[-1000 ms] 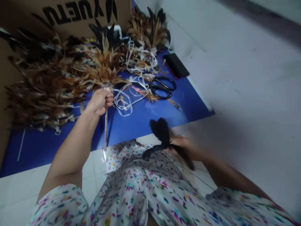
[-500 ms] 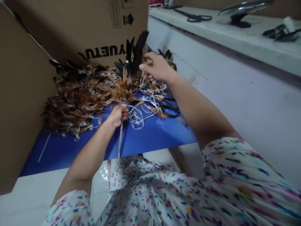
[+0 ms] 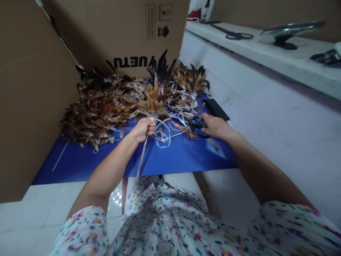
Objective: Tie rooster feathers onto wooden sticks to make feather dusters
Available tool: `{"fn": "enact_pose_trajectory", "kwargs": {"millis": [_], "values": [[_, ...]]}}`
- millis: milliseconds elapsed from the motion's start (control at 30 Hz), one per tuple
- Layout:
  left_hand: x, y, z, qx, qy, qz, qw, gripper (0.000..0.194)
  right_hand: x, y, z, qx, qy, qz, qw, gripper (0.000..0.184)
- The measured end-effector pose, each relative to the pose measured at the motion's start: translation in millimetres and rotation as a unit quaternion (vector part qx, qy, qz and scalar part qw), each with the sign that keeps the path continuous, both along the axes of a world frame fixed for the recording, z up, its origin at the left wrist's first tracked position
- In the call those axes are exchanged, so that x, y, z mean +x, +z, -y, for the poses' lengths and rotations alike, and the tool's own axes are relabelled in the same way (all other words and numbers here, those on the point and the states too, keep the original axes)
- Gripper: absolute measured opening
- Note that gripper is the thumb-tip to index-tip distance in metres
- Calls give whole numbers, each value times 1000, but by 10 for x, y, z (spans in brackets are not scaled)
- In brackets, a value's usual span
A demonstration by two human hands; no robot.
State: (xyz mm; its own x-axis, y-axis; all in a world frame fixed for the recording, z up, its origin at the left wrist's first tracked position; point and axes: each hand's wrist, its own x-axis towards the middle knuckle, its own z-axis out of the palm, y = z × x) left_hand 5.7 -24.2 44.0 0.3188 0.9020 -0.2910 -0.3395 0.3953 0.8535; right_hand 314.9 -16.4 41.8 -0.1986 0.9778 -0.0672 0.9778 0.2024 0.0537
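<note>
My left hand (image 3: 145, 128) is closed around the stick (image 3: 142, 158) of a feather duster (image 3: 154, 101), just below its brown feathers. Black feathers fan out at the duster's far end, and the stick's lower end points towards my lap. On the right, my right hand (image 3: 214, 126) has its fingers closed at the handles of black-handled scissors (image 3: 197, 133) lying on the blue table top. Loops of white string (image 3: 163, 142) lie between my two hands, partly across the scissors' blades.
A heap of brown feather bunches (image 3: 98, 117) covers the table's left side, with another bunch (image 3: 193, 80) at the back right. Cardboard boxes (image 3: 29, 96) stand left and behind. A black phone (image 3: 215, 109) lies by the right wall. More scissors (image 3: 234, 35) rest on the ledge.
My right hand carried black feathers low on the right, reached the duster's black top, then came down to the scissors without them. My left hand keeps its grip. The view has tilted up.
</note>
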Motion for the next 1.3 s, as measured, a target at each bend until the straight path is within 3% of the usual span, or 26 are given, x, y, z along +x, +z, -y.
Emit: {"fn": "enact_pose_trajectory", "kwargs": {"millis": [233, 500, 667, 800, 900, 1100, 1300], "values": [[-59, 41, -1, 21, 8, -10, 1000, 22, -50, 72, -73, 4, -25, -16, 1000, 63], [-79, 77, 2, 21, 27, -1, 999, 18, 20, 534, 237, 3, -49, -63, 997, 61], [-123, 99, -18, 16, 36, 18, 999, 18, 247, 723, 448, 31, -123, -93, 988, 65], [-157, 112, -35, 31, 53, 18, 998, 18, 468, 718, 589, 33, -163, -186, 968, 72], [-186, 125, -50, 37, 78, 18, 996, 15, 539, 660, 659, -8, -163, -247, 955, 73], [-271, 165, -96, 49, 116, 30, 992, 20, 495, 656, 679, -67, -131, -142, 979, 83], [-290, 199, -114, 37, 151, 47, 987, 23, 669, 741, 748, -69, -90, -173, 978, 89]]}}
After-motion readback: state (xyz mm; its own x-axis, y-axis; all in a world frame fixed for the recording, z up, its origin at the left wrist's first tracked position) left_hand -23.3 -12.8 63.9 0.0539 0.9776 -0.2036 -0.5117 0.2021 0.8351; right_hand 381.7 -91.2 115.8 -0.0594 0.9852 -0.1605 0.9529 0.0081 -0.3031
